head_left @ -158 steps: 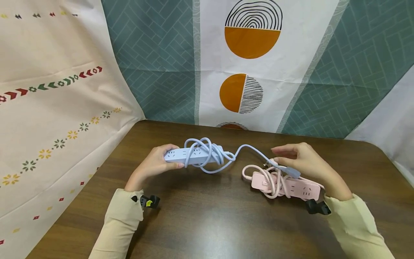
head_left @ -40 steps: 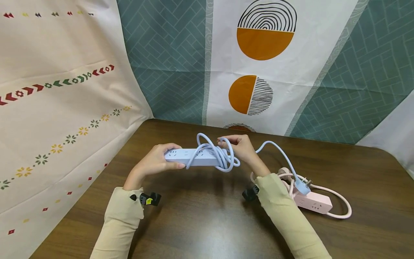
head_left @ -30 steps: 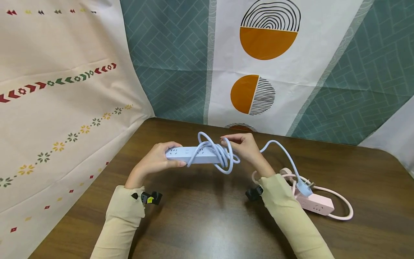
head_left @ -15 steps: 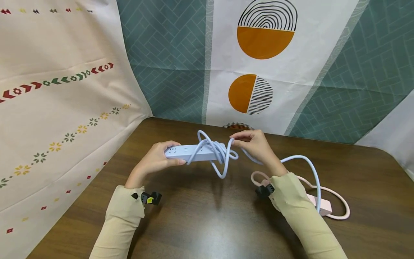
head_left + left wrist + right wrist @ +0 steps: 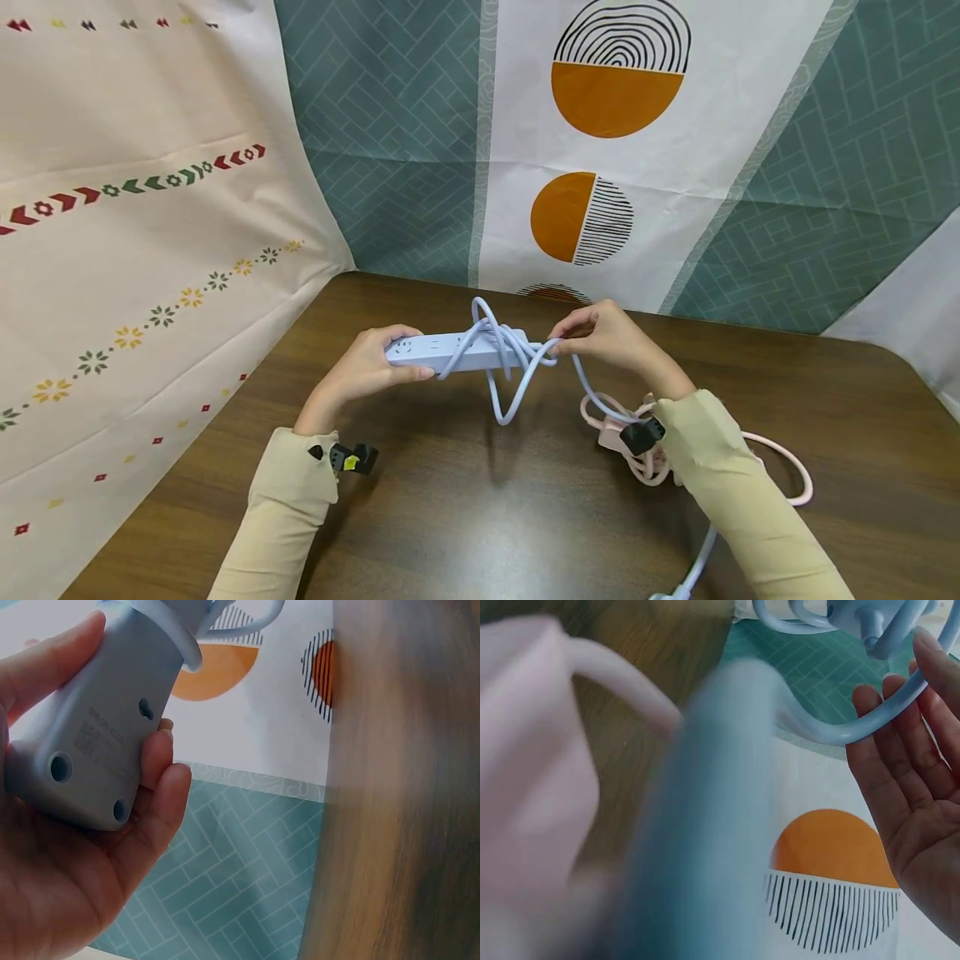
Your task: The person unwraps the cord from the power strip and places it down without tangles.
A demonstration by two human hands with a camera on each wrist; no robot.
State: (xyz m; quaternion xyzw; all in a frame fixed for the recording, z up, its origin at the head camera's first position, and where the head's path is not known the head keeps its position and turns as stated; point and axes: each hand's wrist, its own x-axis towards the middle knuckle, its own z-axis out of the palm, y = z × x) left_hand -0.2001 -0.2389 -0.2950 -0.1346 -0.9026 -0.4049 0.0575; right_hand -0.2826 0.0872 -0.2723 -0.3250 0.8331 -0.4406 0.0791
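A light blue power strip (image 5: 472,350) is held above the table, its own cord looped loosely around its right half. My left hand (image 5: 363,362) grips the strip's left end; the left wrist view shows the thumb on one side and fingers curled round the other of the strip's underside (image 5: 97,742). At the strip's right end my right hand (image 5: 603,333) pinches the blue cord (image 5: 517,392) between thumb and fingertips. From there the cord runs down past the right wrist, and the blue plug (image 5: 675,593) shows at the bottom edge of the head view, partly cut off.
A pink power strip (image 5: 611,435) wrapped in its pink cord (image 5: 798,471) lies on the brown wooden table (image 5: 450,508), largely hidden under the right forearm. Patterned cloth (image 5: 375,167) hangs behind the table, and cream cloth (image 5: 150,350) borders its left side.
My right hand, once over the pink strip, came left to the blue cord and now draws it back rightward. The plug slid off the pink strip toward the front. My left hand keeps its grip.
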